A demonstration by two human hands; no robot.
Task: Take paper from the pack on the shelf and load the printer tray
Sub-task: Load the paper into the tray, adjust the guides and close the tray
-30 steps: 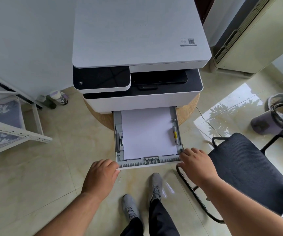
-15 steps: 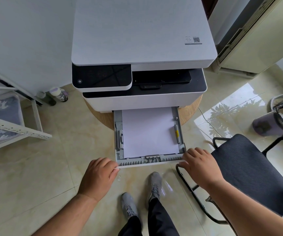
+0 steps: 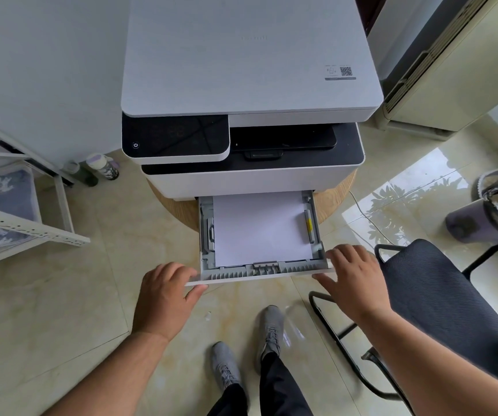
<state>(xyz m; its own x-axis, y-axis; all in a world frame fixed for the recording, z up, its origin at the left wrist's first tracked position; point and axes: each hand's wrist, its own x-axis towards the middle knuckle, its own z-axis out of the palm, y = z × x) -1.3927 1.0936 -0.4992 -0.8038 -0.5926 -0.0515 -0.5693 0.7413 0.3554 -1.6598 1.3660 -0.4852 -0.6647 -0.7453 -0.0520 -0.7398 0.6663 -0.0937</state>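
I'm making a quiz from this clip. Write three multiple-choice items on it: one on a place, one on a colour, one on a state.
1. Where is the chair?
A. right of the tray
B. left of the tray
C. on top of the printer

2. What colour is the tab on the tray's right guide?
A. red
B. yellow
C. blue

3. How is the tray?
A. shut
B. taken out
C. pulled out, paper inside

Answers:
1 A, it stands beside the right hand.
2 B, the tab is yellow.
3 C, paper lies in it under the printer; the left hand is at its front edge.
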